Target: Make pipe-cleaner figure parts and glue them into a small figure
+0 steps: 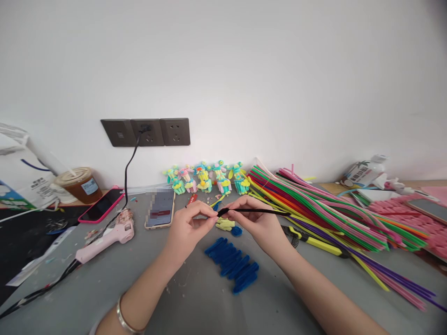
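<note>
Between my two hands is a black pipe cleaner [254,211], with a thicker, folded or wound end at the fingertips. My left hand [192,225] pinches that end between thumb and fingers. The thumb and fingers of my right hand [256,223] close on it just beside, and its long straight tail runs off to the right past the hand. Below lie several short dark blue pipe cleaner pieces [231,265] in a slanting row. Just under my fingertips are a blue coiled disc [236,231] and pale yellow pieces [225,224], partly hidden by my hands.
Several pastel figures [203,177] stand along the wall. Bundled pipe cleaners [331,209] and yellow-handled pliers [319,244] lie right. Left are a phone [161,209], a pink-cased phone [102,204], a corded pink glue gun [104,242] and a drink cup [82,186].
</note>
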A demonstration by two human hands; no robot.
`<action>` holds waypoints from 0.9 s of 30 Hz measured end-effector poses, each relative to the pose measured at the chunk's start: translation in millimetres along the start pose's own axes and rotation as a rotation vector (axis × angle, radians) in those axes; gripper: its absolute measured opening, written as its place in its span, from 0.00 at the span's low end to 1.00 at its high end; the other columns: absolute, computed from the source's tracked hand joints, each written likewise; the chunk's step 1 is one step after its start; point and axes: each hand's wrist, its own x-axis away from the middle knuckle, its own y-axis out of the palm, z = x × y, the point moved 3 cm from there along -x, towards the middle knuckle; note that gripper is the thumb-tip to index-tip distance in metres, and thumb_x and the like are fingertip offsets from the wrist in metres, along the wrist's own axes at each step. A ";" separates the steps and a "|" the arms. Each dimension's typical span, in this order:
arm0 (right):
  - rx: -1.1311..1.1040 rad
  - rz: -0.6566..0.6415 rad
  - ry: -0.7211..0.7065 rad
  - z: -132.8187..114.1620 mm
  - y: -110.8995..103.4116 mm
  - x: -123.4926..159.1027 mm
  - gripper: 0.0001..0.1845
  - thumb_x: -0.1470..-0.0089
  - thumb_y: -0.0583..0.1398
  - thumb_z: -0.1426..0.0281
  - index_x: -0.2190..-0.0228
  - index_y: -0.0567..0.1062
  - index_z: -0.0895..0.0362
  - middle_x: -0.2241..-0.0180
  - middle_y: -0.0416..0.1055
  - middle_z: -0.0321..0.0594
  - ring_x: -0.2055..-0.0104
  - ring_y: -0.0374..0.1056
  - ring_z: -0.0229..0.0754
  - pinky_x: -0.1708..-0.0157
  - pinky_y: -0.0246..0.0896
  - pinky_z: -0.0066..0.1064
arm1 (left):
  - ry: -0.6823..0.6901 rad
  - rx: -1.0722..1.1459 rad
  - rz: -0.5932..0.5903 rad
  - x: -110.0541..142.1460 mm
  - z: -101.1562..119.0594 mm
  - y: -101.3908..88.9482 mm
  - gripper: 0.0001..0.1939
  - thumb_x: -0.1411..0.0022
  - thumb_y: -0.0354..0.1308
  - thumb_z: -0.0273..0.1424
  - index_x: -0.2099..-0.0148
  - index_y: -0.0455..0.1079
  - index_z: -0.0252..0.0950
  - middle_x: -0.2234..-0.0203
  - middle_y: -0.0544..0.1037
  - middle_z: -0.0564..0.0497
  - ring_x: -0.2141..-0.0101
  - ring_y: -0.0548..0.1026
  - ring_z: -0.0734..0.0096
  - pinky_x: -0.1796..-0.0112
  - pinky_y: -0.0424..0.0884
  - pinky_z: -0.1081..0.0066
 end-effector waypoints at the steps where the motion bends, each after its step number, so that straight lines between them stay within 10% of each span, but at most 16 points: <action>1: -0.002 0.000 -0.002 -0.3 0.2 0.3 0.13 0.53 0.68 0.60 0.72 0.73 0.56 0.69 0.76 0.41 0.66 0.76 0.45 0.63 0.73 0.37 | 0.023 -0.014 -0.002 0.4 1.2 0.4 0.03 0.42 0.60 0.28 0.69 0.72 0.37 0.70 0.75 0.50 0.66 0.74 0.70 0.67 0.74 0.73; 27: 0.579 0.065 -0.413 -11.2 5.0 14.9 0.06 0.48 0.58 0.76 0.74 0.67 0.55 0.69 0.74 0.37 0.69 0.71 0.37 0.66 0.66 0.26 | 0.590 -0.520 0.014 10.5 18.4 11.2 0.09 0.42 0.57 0.17 0.67 0.70 0.37 0.70 0.76 0.51 0.69 0.76 0.77 0.65 0.72 0.79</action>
